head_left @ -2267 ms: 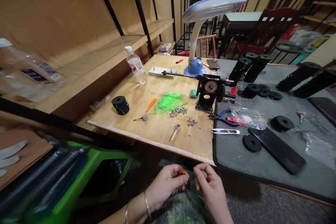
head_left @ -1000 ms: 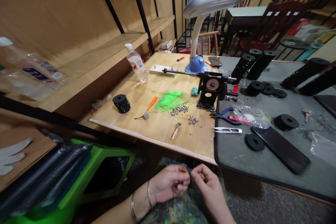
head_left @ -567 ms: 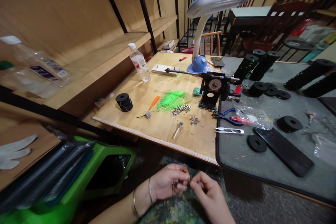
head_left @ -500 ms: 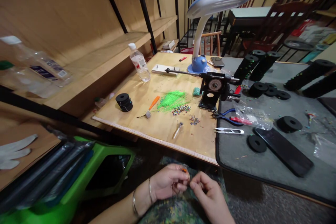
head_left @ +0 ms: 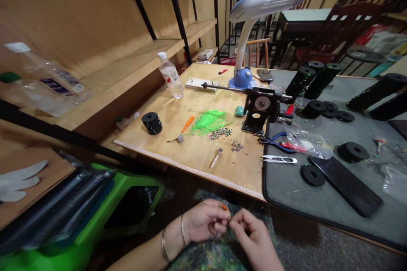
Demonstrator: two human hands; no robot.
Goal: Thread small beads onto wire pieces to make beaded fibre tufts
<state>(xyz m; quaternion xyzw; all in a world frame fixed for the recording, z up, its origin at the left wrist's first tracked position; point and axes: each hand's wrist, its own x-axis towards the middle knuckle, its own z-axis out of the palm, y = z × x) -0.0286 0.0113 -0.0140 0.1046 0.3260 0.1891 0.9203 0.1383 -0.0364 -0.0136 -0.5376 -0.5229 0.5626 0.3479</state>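
Note:
Over my lap, in front of the table edge, my left hand pinches a small orange piece between thumb and forefinger; its kind is too small to tell. My right hand is close beside it, thumb and forefinger pressed together near the left fingertips. Whatever the right fingers hold is too fine to make out. On the table beyond lie bright green strands, a pile of coloured beads, small metallic bits and an orange-handled tool.
A black hand-cranked device stands mid-table before a desk lamp. On the grey mat lie white thread snips, blue pliers, a phone and black foam spools. A bottle stands at left, near shelving.
The view has shifted slightly, so the table and its things sit a little further right. Both hands keep nearly the same pose, fingertips close together.

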